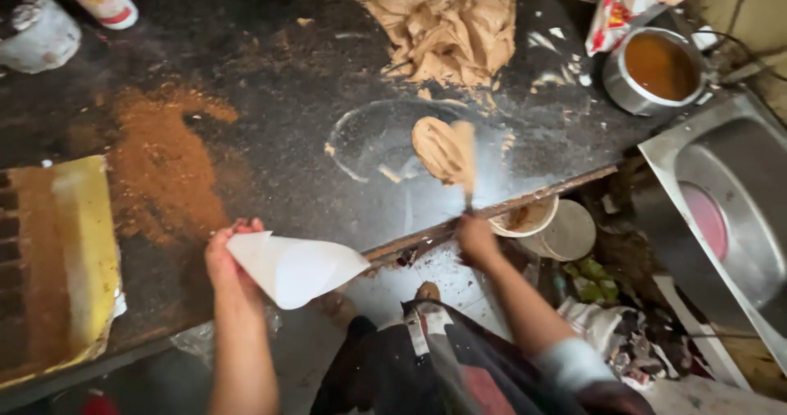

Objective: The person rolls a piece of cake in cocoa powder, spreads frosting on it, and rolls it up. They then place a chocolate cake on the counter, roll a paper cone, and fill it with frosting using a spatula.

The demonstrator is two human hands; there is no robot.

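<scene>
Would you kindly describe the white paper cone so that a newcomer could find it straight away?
Start at the dark stone worktop and move to its near edge, left of the small tan dough lump being worked by the right hand. There the left hand holds a white paper cone. It is the only clean white, pointed thing among brown dough and powder.

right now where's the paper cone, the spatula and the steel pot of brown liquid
paper cone [295,267], head view, on the middle of the white sheet held in the left hand
spatula [466,157], head view, on the paste-smeared blade
steel pot [616,87], head view, on its left outer wall
</scene>
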